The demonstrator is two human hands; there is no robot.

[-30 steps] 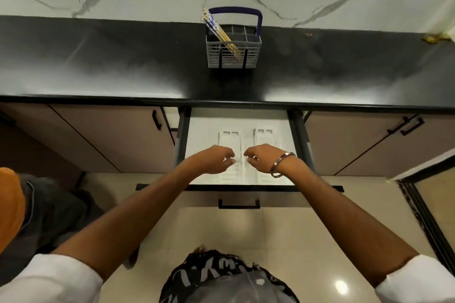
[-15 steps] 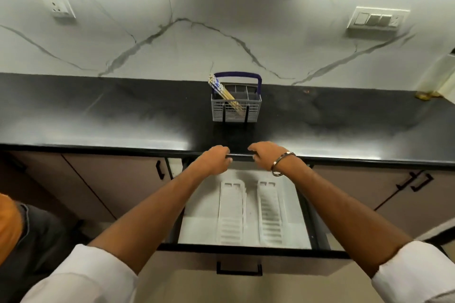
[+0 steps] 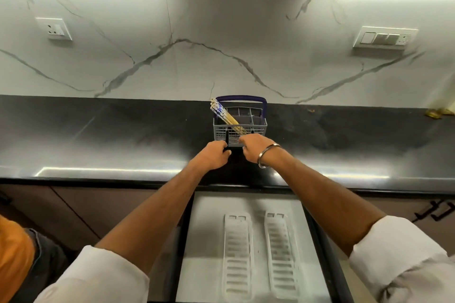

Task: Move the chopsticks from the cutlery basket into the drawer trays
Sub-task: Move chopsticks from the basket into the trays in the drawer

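A grey cutlery basket (image 3: pixel 259 127) with a blue handle stands on the black counter. Several wooden chopsticks (image 3: pixel 222 113) with blue-patterned tops lean in its left compartments. My left hand (image 3: pixel 213 156) is curled just in front of the basket's lower left corner. My right hand (image 3: pixel 256 149), with a metal bangle on the wrist, is curled against the basket's front wall; neither hand plainly holds anything. Below the counter an open drawer (image 3: pixel 209 241) has two long white slotted trays (image 3: pixel 237 253) (image 3: pixel 282 251) side by side, with nothing in them.
The black counter (image 3: pixel 98 140) runs left and right of the basket, backed by a marble wall with a socket (image 3: pixel 54 28) and a switch plate (image 3: pixel 384 37). A small yellow scrap (image 3: pixel 437 113) lies at the far right. Cupboard doors flank the drawer.
Both hands rose from over the drawer trays, passed the counter edge and now sit at the basket's front. The camera tilted up, showing more wall.
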